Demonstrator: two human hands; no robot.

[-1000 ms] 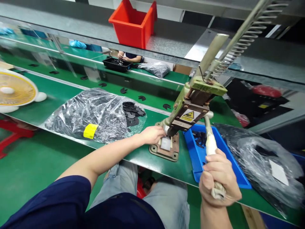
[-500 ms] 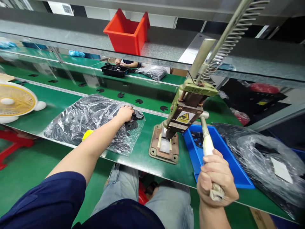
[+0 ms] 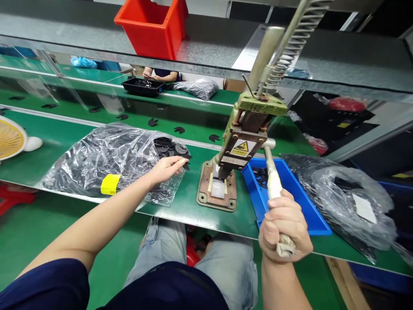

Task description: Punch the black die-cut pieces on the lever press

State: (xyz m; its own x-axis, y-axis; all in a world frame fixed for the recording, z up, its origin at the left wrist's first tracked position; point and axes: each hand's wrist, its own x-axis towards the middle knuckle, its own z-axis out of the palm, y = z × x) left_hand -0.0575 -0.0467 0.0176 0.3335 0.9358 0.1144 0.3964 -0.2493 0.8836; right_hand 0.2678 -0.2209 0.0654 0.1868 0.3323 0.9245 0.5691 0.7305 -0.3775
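Note:
My left hand reaches over the open end of a clear plastic bag of black flat parts, its fingers pinched on one black part at the fingertips. It is a short way left of the hand press and its base plate. My right hand is closed round the cloth-wrapped end of the press lever, low in front of the bench edge.
A blue tray with black parts sits right of the press, and beyond it a second plastic bag. A red bin stands on the metal shelf above. A fan is at far left. A co-worker's hands work by a black tray.
My left hand left the press base, reached into the pile of black parts, and now draws back toward the press. My right hand has stayed on the lever.

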